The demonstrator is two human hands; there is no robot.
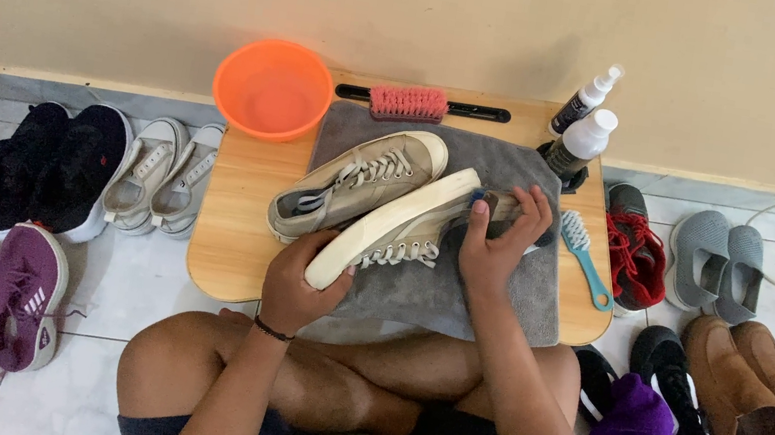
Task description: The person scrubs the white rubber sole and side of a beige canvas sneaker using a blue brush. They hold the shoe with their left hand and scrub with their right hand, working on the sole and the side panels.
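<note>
Wooden lap table [232, 246]: grey towel [516, 306], orange basin [273, 88], pink brush [408, 102], bottles [581, 144].

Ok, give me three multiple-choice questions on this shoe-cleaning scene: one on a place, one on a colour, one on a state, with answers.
1. Where is the pink brush?
A. at the table's far edge
B. on the floor
C. inside the basin

2. What colour is the basin?
A. blue
B. orange
C. white

3. How is the held shoe positioned?
A. flat on its sole
B. tipped on its side, sole showing
C. inside the basin

Answers: 1 A, it lies beyond the grey cloth by the wall. 2 B, plainly orange. 3 B, the left hand grips its toe while the right hand is at its heel.
</note>
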